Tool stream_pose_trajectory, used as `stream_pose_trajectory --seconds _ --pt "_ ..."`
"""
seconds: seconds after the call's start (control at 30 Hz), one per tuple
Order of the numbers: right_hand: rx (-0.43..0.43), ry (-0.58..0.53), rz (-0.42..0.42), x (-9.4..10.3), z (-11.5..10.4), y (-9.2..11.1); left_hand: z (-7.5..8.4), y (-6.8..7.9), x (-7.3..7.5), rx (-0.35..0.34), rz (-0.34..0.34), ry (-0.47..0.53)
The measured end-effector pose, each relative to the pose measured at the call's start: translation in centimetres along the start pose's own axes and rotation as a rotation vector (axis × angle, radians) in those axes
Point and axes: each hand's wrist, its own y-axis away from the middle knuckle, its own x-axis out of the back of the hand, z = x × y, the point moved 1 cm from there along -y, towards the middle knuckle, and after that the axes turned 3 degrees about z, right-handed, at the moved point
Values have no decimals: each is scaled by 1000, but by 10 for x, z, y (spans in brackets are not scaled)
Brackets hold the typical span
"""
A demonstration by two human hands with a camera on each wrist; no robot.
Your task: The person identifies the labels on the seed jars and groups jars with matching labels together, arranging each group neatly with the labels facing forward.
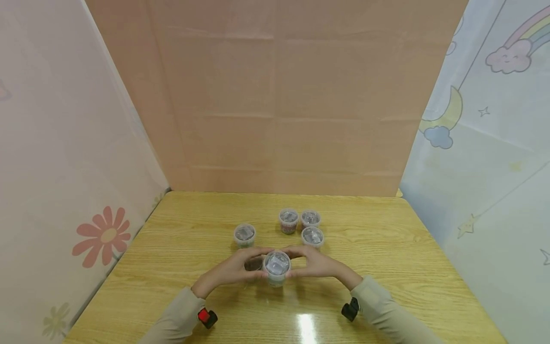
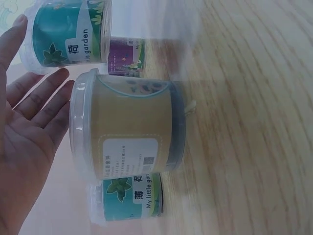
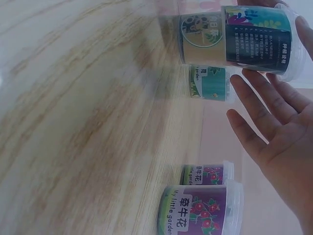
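Thumb and fingers of my left hand [image 1: 234, 266] and right hand [image 1: 315, 263] grip opposite sides of a clear-lidded plastic cup [image 1: 276, 267]. It is raised off the table, with a teal "My little garden" label [image 2: 71, 36] and a dark printed panel [image 3: 257, 46]. Below my left hand stands a beige-labelled cup [image 2: 129, 127], partly hidden by that hand in the head view. A teal cup [image 1: 245, 234] is behind it. In the right wrist view, two purple-labelled cups [image 3: 198, 210] stand upright near my right hand; its lower fingers [image 3: 257, 105] are spread.
Behind my hands, a cup [image 1: 289, 220] stands at the back middle, with one cup [image 1: 311, 218] and another [image 1: 312, 236] to its right. The wood-grain table [image 1: 378, 267] meets a tan backdrop [image 1: 275, 105] at its far edge. Patterned sheets [image 1: 434, 191] flank it.
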Motion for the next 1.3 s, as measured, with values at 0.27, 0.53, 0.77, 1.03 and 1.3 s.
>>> stream_pose_trajectory --seconds 0.27,0.53,0.77,1.03,1.3 --pt "17 -36 19 1 1 1 1 -2 -4 15 34 49" --pt "-17 -64 36 0 1 2 2 -2 -7 74 47 133" --pt "-24 -45 58 2 -2 1 2 -4 -7 52 70 167" --pt "-20 -97 50 11 -28 0 1 -10 -6 16 130 178" --pt "38 -129 92 8 -14 -3 2 -14 -3 57 175 177"
